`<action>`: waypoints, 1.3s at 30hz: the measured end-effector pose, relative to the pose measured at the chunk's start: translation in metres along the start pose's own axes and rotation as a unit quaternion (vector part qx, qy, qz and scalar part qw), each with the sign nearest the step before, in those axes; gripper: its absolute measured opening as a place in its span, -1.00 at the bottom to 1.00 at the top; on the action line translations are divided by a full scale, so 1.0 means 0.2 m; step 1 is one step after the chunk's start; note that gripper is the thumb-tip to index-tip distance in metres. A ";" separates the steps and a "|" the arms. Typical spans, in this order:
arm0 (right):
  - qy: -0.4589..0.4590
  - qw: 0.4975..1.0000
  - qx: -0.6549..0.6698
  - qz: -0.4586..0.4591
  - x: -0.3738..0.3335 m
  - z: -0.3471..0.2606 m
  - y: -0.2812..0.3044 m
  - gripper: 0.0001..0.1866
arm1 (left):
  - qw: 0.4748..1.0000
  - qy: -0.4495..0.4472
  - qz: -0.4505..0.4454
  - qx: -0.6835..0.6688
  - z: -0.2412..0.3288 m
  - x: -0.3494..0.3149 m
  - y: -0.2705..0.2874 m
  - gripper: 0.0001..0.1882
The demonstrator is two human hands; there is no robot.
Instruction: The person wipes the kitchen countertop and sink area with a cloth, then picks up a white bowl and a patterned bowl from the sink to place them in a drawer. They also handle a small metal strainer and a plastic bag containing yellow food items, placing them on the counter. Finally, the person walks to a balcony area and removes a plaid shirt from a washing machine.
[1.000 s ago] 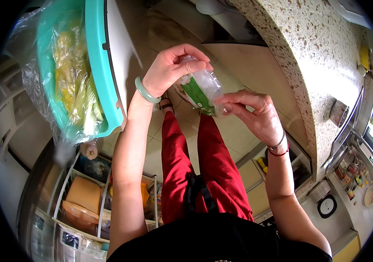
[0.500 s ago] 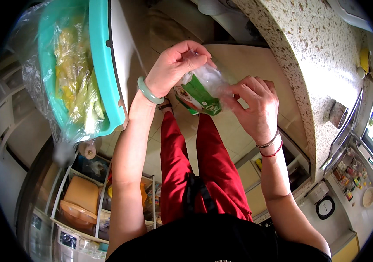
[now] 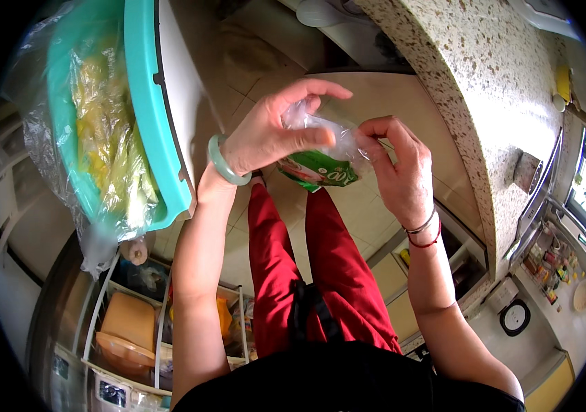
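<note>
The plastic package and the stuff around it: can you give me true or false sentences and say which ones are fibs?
1. The right hand pinches the clear-and-green plastic package. True.
2. A pale green bracelet is on the right wrist. False: it is on the left.
3. The trousers are blue. False: they are red.
4. The speckled counter has a curved edge. True.
5. The tray is black. False: it is turquoise.

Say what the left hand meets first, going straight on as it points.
The left hand would likely meet the bag, close against it; then perhaps the right hand, though depth is unclear.
</note>
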State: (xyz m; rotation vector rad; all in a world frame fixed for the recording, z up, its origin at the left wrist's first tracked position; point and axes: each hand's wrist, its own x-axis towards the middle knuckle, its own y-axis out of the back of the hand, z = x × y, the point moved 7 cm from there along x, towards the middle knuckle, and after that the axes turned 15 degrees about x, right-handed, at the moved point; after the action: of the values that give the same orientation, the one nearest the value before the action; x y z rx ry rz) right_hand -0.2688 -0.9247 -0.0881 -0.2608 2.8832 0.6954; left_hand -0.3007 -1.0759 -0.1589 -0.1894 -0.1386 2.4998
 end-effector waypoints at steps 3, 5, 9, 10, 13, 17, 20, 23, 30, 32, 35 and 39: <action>-0.048 0.995 0.090 0.017 -0.02 0.05 0.00 -0.88 | 0.990 -0.047 0.008 0.133 0.02 0.00 0.00 -0.47; -0.102 0.971 0.210 0.041 -0.04 0.10 0.00 -0.88 | 0.992 -0.025 0.001 0.123 -0.01 0.00 0.00 -0.54; -0.177 0.899 0.391 0.084 -0.07 0.14 -0.01 -0.83 | 0.994 -0.007 -0.001 0.111 -0.02 -0.01 0.01 -0.67; -0.182 0.883 0.423 0.086 -0.07 0.15 -0.01 -0.81 | 0.994 -0.009 0.000 0.110 -0.02 -0.01 0.01 -0.70; -0.181 0.851 0.486 0.084 -0.06 0.15 -0.02 -0.80 | 0.993 -0.011 0.010 0.114 -0.01 -0.01 0.02 -0.76; -0.176 0.831 0.521 0.081 -0.04 0.15 -0.03 -0.82 | 0.995 -0.012 0.026 0.093 -0.02 -0.01 0.04 -0.81; -0.156 0.851 0.496 0.071 -0.04 0.12 -0.02 -0.83 | 0.996 -0.013 0.037 0.074 -0.02 -0.01 0.04 -0.82; -0.128 0.886 0.440 0.073 -0.02 0.08 -0.02 -0.81 | 0.996 -0.020 0.039 0.081 -0.01 -0.01 0.04 -0.81; -0.050 0.995 0.091 0.011 0.03 0.00 0.01 -0.74 | 0.995 -0.004 0.035 0.094 -0.03 0.00 0.04 -0.73; -0.085 0.995 0.049 0.000 0.04 0.01 0.00 -0.73 | 0.994 0.006 0.026 0.109 -0.03 0.00 0.04 -0.71; -0.104 0.995 0.003 0.006 0.07 0.03 0.01 -0.73 | 0.992 0.009 0.018 0.126 -0.03 0.00 0.03 -0.69; -0.085 0.995 -0.048 0.010 0.09 -0.02 -0.01 -0.74 | 0.992 0.019 0.026 0.122 -0.03 0.00 0.03 -0.73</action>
State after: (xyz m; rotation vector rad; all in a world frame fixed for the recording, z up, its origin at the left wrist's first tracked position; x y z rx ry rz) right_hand -0.2864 -0.9311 -0.0888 -0.1749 2.6994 0.8202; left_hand -0.3026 -1.0805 -0.1664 -0.1403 0.1892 2.5354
